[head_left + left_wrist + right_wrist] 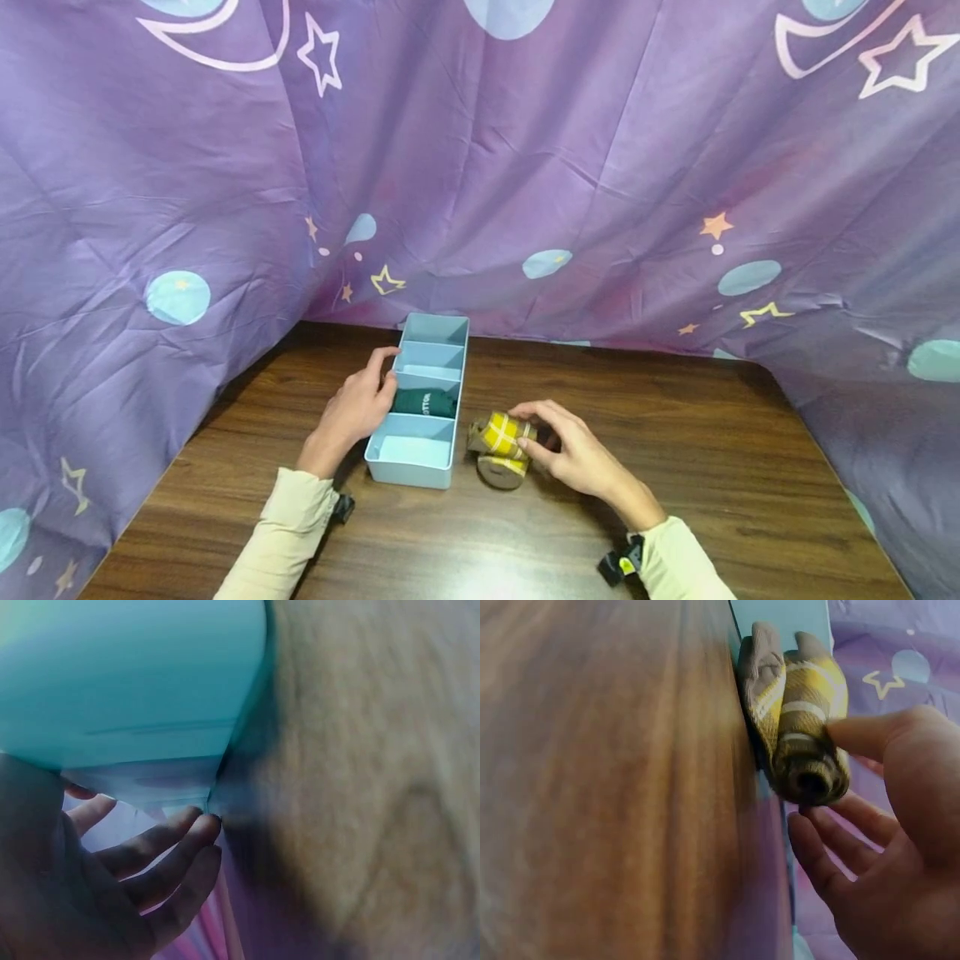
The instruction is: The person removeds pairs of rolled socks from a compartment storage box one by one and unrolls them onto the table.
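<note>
A light blue organizer box [412, 473] with several compartments stands left of the table's middle. One compartment holds a folded dark green sock [422, 402] with white lettering. My left hand [358, 402] rests against the box's left side, thumb and index finger at the rim; the left wrist view shows its loosely extended fingers [176, 862] by the outer wall. Right of the box lies a rolled pair of yellow-and-brown plaid socks [502, 435], its coiled end visible in the right wrist view. My right hand [573, 450] pinches the socks between thumb and fingers.
Beneath everything is a dark wood-grain table [675, 425]. A purple curtain [600, 183] printed with stars and moons hangs behind and around it. The box's far end stands near this curtain.
</note>
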`<state>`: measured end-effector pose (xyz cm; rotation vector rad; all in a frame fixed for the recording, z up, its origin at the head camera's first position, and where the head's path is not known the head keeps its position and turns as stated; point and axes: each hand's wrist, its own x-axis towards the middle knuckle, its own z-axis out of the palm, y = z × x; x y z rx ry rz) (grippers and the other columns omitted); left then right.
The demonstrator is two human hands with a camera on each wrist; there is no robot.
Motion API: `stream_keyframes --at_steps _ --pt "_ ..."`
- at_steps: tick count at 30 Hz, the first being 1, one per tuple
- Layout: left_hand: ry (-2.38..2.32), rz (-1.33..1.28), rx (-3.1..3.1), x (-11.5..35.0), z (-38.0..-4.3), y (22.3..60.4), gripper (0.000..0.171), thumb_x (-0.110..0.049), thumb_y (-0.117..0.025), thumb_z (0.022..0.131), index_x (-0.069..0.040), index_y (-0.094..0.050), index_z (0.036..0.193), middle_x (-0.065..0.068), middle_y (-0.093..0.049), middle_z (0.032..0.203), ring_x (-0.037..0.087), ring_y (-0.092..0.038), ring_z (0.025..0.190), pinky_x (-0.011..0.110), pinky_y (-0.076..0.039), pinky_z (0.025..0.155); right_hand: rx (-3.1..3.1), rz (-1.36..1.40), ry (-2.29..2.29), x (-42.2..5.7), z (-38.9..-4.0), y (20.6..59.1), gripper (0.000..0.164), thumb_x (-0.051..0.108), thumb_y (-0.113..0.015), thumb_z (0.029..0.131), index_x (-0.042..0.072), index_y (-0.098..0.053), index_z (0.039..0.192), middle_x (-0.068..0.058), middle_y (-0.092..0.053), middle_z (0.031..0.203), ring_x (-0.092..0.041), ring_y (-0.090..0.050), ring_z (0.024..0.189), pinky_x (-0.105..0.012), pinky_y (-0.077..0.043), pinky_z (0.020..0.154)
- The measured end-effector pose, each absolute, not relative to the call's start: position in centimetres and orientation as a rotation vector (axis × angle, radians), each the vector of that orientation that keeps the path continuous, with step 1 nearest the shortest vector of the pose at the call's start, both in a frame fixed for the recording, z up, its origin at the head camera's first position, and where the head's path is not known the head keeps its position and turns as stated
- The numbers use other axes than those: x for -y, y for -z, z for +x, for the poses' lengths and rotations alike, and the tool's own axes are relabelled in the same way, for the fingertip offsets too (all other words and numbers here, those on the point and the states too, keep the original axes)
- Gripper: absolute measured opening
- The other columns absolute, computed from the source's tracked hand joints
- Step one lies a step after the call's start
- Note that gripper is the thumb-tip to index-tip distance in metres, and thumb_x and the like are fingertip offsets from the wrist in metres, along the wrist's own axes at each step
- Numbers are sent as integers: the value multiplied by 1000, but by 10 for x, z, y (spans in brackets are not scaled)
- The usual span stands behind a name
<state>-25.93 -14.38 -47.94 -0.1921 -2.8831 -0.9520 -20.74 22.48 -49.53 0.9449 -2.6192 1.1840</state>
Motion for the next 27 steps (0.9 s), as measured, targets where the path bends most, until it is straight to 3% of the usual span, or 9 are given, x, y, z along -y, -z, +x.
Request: stream_keyframes --at_steps 5,10,12,18,22,27 --pt "871 -252 2790 143 -258 476 46 -32 -51 111 -28 -53 156 14 -67 142 42 -71 118 63 -58 86 2597 980 -1125 -223 -206 493 36 9 -75 101 20 -73 135 2 -72 133 -15 -69 111 -30 -62 82" --pt "757 -373 2599 141 -254 461 42 -29 -66 104 -26 -65 146 12 -67 139 38 -70 118 59 -58 91 2604 980 -947 -224 -206 494 35 12 -75 101 22 -74 134 -5 -68 139 -20 -67 125 -42 -61 98" --pt "745 -454 2510 135 -250 451 38 -28 -70 101 -24 -71 139 9 -71 134 35 -69 118 56 -57 92 2596 968 -870 -224 -207 495 35 13 -77 100 23 -76 133 -6 -68 138 -20 -66 125 -45 -59 101" --pt "728 -894 2425 93 -220 423 19 -20 -72 100 -18 -79 117 0 -80 115 22 -73 107 42 -60 94 2606 926 -874 -227 -207 494 33 13 -81 97 24 -75 127 9 -72 125 -13 -71 117 -44 -61 100" --pt "648 -1152 2481 60 -193 423 14 -20 -73 100 -20 -80 112 -7 -78 109 11 -72 98 30 -62 85 2626 904 -870 -227 -207 494 28 14 -81 97 27 -74 121 13 -73 123 -11 -71 116 -43 -61 99" --pt "505 -1324 2512 27 -167 438 10 -24 -72 101 -21 -80 106 -9 -76 105 8 -71 96 28 -61 86 2629 916 -864 -226 -206 493 25 12 -78 99 25 -75 120 10 -73 124 -12 -72 116 -43 -61 98"
